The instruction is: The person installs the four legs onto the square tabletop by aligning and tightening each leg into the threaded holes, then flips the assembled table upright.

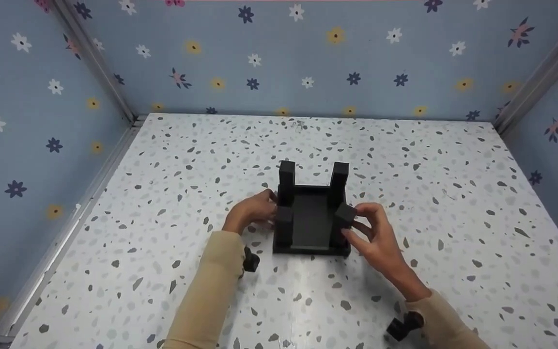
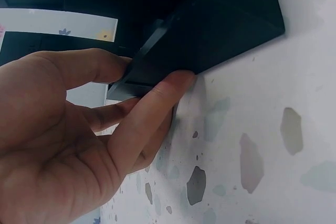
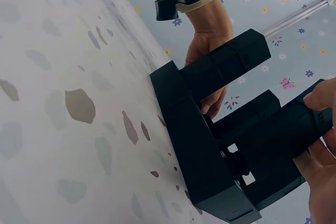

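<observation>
A black rectangular frame [image 1: 311, 251] lies on the speckled tabletop, with several square black legs standing up from its corners, like a small upturned table. My right hand [image 1: 380, 245] grips the near right leg [image 1: 346, 213] between thumb and fingers. That leg's top is turned askew to the others, and in the right wrist view a gap with pale openings shows near its foot. My left hand [image 1: 255, 208] holds the frame's left side; in the left wrist view its thumb and fingers pinch a black edge [image 2: 152, 43]. Part of the left fingertips is hidden behind the frame in the head view.
Two far legs [image 1: 339, 177] rise at the back of the frame, and a near left leg [image 1: 285, 218] stands beside my left hand. Flower-patterned panels [image 1: 279, 58] wall the table at the back and sides. Black devices [image 1: 251, 260] sit on both wrists.
</observation>
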`<state>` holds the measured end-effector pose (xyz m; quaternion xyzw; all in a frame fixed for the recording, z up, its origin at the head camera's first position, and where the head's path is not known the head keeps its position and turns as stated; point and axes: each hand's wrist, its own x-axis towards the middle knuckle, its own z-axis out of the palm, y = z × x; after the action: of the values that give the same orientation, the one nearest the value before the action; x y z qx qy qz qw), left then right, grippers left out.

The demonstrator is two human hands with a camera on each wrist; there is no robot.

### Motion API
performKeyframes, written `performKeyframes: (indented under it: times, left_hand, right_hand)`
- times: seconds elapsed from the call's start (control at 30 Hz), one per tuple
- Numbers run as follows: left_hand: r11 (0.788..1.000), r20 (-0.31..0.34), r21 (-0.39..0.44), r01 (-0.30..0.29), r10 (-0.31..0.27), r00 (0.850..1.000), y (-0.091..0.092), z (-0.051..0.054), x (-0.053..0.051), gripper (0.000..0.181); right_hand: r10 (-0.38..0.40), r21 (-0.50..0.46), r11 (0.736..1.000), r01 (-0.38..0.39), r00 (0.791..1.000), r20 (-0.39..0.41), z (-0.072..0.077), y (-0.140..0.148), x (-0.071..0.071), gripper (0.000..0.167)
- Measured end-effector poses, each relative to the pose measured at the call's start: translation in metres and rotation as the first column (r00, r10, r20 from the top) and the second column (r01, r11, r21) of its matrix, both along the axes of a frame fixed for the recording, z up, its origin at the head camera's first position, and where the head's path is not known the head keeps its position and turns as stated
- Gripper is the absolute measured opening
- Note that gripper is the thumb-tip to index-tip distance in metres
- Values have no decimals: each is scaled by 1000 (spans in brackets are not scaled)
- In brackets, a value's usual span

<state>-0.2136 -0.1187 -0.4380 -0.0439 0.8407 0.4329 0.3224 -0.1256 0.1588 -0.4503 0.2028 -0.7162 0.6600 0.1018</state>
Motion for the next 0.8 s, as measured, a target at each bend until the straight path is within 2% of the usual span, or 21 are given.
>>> performKeyframes:
  times: [0.33,0.47,0.57,0.67,0.8]
  left_hand:
    - [1000,-2,-19,9,-9,1000,0,-2,-1,50]
    - [1000,-10,-18,10,-10,1000,0,-2,-1,49]
    - [1000,-4,-2,7,-7,1000,0,-1,-1,47]
    - [1000,-12,-19,9,-9,1000,1,-2,-1,46]
    - [999,-20,-32,7,-8,1000,1,-2,-1,46]
  right_hand:
    - [1,6,1000,-1,1000,-1,1,-1,1,49]
    - [7,-24,1000,-6,1000,8,4,-2,0,39]
    - [-2,-60,998,5,999,50,9,-2,-2,30]
    - [-12,-87,996,22,994,110,12,-3,-6,29]
    - [48,-140,990,-25,985,166,14,-3,-9,31]
